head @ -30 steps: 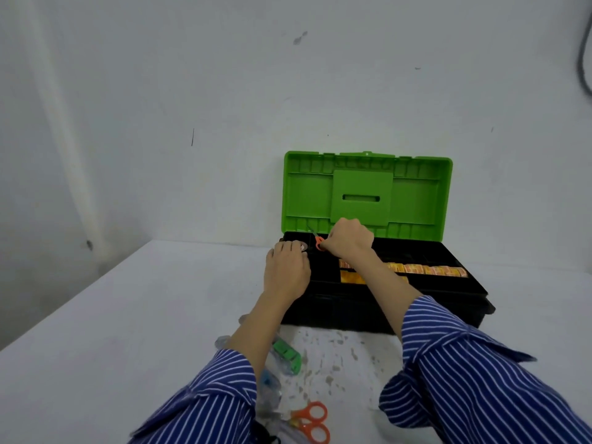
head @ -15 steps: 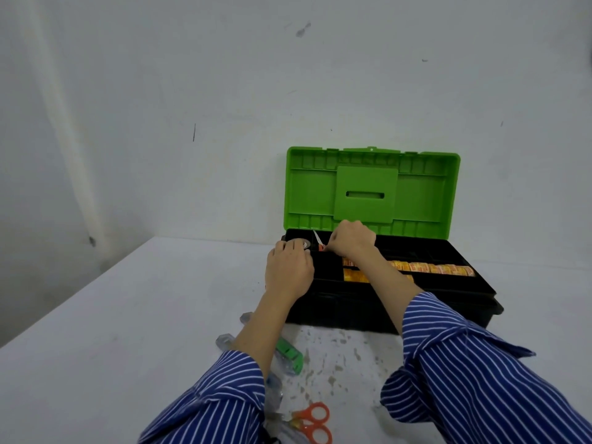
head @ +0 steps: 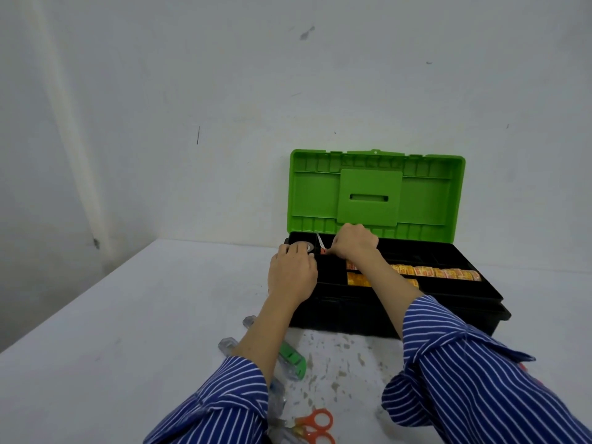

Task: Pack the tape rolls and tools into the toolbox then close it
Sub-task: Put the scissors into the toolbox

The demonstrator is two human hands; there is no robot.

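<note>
The toolbox (head: 400, 309) stands open on the table (head: 144, 315), lid (head: 374, 193) upright; yellow tape rolls (head: 432, 272) are already laid in its tray. A pale tape roll (head: 302, 246) is held at the tray's left corner by the left hand (head: 293, 277). A small orange-handled tool (head: 322, 248) is pinched by the right hand (head: 355, 243). Orange scissors (head: 315, 426) and clear-packaged items (head: 288, 363) remain outside; closing is still to be done.

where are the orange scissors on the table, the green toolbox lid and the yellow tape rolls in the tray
orange scissors (head: 315, 426): head view, on an orange finger loop.
green toolbox lid (head: 370, 197): head view, on the raised centre panel.
yellow tape rolls (head: 432, 271): head view, mid-row in the black tray.
</note>
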